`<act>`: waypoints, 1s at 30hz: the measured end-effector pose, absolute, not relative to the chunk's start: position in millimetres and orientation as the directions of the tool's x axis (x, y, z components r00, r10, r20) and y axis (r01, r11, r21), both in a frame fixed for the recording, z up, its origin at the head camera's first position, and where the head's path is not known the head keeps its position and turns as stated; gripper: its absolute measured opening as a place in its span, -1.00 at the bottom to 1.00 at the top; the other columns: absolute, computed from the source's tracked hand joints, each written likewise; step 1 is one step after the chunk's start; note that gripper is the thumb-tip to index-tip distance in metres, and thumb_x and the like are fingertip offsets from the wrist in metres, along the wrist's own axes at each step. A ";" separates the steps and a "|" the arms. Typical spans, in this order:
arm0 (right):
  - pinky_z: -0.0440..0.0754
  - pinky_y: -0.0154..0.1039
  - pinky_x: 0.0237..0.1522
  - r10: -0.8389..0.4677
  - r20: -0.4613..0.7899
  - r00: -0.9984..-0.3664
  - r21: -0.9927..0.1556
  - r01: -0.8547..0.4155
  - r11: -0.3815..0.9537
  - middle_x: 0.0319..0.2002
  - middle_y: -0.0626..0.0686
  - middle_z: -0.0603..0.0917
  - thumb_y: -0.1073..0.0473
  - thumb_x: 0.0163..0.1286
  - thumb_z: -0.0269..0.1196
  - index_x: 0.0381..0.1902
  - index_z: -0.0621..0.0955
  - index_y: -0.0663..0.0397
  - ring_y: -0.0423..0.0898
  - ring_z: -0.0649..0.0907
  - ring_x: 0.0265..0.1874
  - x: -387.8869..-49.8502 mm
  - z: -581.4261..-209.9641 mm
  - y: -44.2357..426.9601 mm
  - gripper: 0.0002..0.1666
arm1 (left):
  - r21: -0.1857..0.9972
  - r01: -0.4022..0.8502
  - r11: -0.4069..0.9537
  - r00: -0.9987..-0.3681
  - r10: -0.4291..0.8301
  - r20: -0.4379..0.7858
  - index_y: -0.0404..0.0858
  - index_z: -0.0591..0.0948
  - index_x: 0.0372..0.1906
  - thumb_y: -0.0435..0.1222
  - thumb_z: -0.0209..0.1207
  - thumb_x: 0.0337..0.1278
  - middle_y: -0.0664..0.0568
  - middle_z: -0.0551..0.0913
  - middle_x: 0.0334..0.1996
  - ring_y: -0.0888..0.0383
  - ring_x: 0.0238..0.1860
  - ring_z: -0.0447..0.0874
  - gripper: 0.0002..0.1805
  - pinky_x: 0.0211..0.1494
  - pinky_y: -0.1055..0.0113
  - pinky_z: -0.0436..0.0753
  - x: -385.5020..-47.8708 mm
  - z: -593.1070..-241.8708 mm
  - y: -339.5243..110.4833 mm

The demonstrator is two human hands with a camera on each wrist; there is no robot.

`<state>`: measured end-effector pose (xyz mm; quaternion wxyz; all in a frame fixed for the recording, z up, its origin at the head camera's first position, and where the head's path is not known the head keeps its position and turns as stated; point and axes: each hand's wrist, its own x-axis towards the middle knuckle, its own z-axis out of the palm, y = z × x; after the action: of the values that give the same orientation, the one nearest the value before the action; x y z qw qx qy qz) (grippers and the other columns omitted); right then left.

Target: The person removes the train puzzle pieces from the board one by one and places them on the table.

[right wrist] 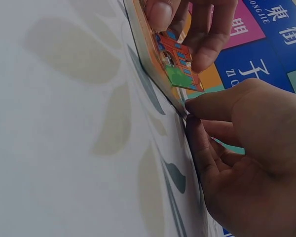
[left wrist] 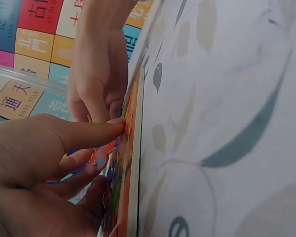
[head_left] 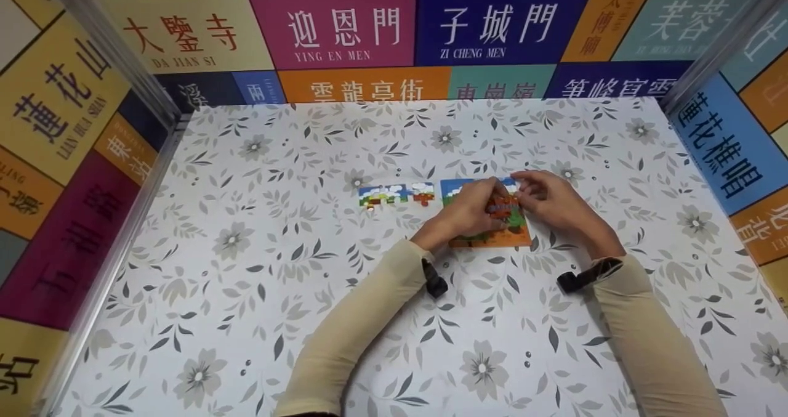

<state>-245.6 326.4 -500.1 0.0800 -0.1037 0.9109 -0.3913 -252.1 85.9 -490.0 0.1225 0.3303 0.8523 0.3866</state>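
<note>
A picture board (head_left: 492,239) with blue top and orange bottom lies under both hands. My left hand (head_left: 471,210) is over its middle; fingers and thumb grip a red train piece (right wrist: 180,59) with a green patch, tilted above the board in the right wrist view. In the left wrist view the left thumb reaches the board's orange face (left wrist: 130,128), fingers around the red piece (left wrist: 101,156). My right hand (head_left: 554,201) is at the board's upper right; its thumb and forefinger (right wrist: 188,109) pinch the board's edge. Palms hide much of the picture.
Left of the board, joined puzzle pieces (head_left: 385,194) with clouds and a smaller red-and-blue group (head_left: 423,193) lie on the flower-patterned table (head_left: 246,294). Panels with large lettering (head_left: 345,29) stand behind and at both sides.
</note>
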 end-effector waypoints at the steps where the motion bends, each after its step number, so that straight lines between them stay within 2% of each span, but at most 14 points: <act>1: 0.54 -0.54 0.08 -0.248 -0.065 -0.967 -0.729 -0.124 0.673 0.11 0.21 0.67 0.19 0.64 0.25 0.56 0.50 0.09 0.10 0.70 0.11 -245.5 -500.3 326.3 -0.41 | 0.735 0.480 0.479 -0.744 0.666 0.053 -0.24 0.59 0.25 -0.21 0.54 0.26 -0.06 0.71 0.08 0.08 0.03 0.71 -0.46 0.09 0.33 0.66 -251.4 -489.4 85.3; 8: 0.55 -0.46 0.12 -0.241 -0.087 -0.967 -0.728 -0.104 0.677 0.14 0.21 0.67 0.18 0.62 0.26 0.57 0.49 0.06 0.11 0.70 0.14 -243.6 -498.4 326.6 -0.38 | 0.681 0.540 0.495 -0.705 0.708 0.044 -0.24 0.63 0.32 -0.27 0.41 0.42 -0.06 0.69 0.12 0.09 0.05 0.69 -0.55 0.08 0.36 0.65 -250.6 -485.7 84.9; 18: 0.55 -0.61 0.00 -0.258 -0.043 -0.965 -0.743 -0.142 0.654 0.08 0.22 0.66 0.26 0.62 0.24 0.52 0.52 0.18 -0.05 0.70 0.01 -247.2 -501.6 325.3 -0.43 | 0.585 0.657 0.476 -0.650 0.751 0.118 -0.25 0.74 0.29 -0.41 0.30 0.46 -0.07 0.77 0.00 0.07 -0.03 0.66 -0.63 0.01 0.33 0.61 -256.6 -484.4 81.5; 23: 0.55 -0.59 0.02 -0.256 -0.066 -0.964 -0.741 -0.125 0.660 0.10 0.22 0.66 0.24 0.63 0.24 0.55 0.49 0.14 0.03 0.70 0.06 -246.4 -500.3 325.2 -0.41 | 0.572 0.662 0.484 -0.646 0.756 0.108 -0.21 0.72 0.34 -0.41 0.24 0.52 -0.03 0.78 0.10 0.10 0.06 0.69 -0.61 0.10 0.30 0.64 -257.0 -484.0 79.3; 30: 0.55 -0.59 0.03 -0.257 -0.075 -0.964 -0.746 -0.117 0.655 0.11 0.23 0.67 0.22 0.64 0.23 0.56 0.49 0.13 0.09 0.71 0.09 -245.1 -498.7 325.8 -0.41 | 0.567 0.644 0.514 -0.674 0.732 0.101 -0.16 0.72 0.34 -0.38 0.27 0.52 0.00 0.77 0.17 0.12 0.16 0.72 -0.61 0.25 0.30 0.67 -256.2 -480.7 79.3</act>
<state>-245.1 325.8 -498.7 0.0870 -0.1032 0.9056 -0.4021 -256.2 79.3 -480.7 0.0756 0.3969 0.8668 0.2922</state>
